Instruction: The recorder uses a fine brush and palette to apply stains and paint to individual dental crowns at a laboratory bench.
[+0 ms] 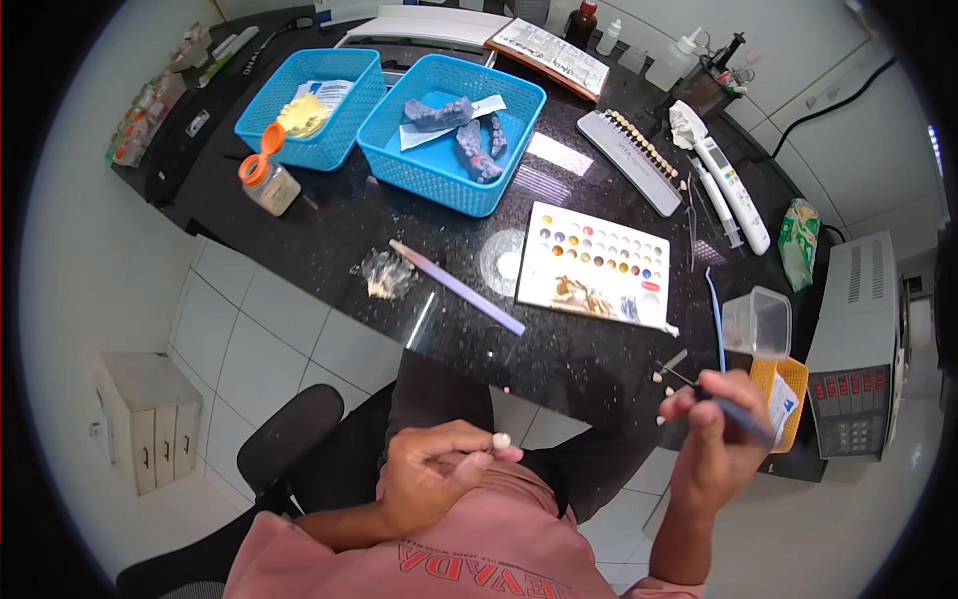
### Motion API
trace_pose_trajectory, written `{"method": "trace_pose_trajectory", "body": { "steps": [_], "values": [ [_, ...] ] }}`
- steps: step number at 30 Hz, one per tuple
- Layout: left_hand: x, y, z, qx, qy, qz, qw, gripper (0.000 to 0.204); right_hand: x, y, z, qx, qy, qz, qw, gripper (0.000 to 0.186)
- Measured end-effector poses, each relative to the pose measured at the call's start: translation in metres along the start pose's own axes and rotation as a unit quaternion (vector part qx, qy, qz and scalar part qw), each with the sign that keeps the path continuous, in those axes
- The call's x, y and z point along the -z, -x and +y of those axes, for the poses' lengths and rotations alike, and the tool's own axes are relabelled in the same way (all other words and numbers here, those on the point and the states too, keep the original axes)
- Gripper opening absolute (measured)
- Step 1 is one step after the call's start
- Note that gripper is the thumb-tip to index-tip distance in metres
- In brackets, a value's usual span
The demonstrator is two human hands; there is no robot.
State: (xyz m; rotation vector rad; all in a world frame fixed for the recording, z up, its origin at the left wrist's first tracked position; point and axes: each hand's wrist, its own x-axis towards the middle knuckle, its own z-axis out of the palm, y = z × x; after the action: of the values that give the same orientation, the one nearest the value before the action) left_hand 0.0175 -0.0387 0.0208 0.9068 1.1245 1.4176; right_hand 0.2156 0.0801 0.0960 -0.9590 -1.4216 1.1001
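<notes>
Just above my lap, my left hand (431, 477) pinches a small white dental crown (501, 441) at its fingertips. My right hand (720, 434), raised at the table's right front edge, grips a slim dark-handled tool (740, 417). A thin metal tip reaches from it towards the tabletop; its exact kind is not clear. Below that tip, a few small tooth-coloured pieces (658, 377) lie near the edge. Farther back is a white mixing palette (599, 262) with rows of coloured wells and brown smears. A wide gap separates my two hands.
Two blue baskets (449, 190) hold dental models. A tooth shade guide (639, 170) lies behind the palette. A purple stick (459, 288) rests beside powder residue (387, 275). An orange-capped jar (269, 188) is at left. A clear tub (756, 321) and yellow basket (792, 404) stand at right.
</notes>
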Motion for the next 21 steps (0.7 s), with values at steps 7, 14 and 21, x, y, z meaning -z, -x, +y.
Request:
{"method": "trace_pose_trajectory", "body": {
  "steps": [7, 14, 21],
  "values": [
    [0.028, -0.011, -0.016, -0.032, -0.051, 0.091, 0.994, 0.012, -0.041, -0.105, 0.026, -0.050, 0.098, -0.106, 0.988, 0.008],
    [0.050, -0.014, -0.024, -0.069, -0.092, 0.151, 0.982, 0.010, -0.067, -0.138, 0.055, -0.054, 0.189, -0.179, 0.964, 0.008],
    [0.062, -0.018, -0.028, -0.037, -0.119, 0.107, 0.986, 0.018, -0.066, -0.140, 0.063, -0.023, 0.197, -0.226, 0.954, 0.008]
  ]
}}
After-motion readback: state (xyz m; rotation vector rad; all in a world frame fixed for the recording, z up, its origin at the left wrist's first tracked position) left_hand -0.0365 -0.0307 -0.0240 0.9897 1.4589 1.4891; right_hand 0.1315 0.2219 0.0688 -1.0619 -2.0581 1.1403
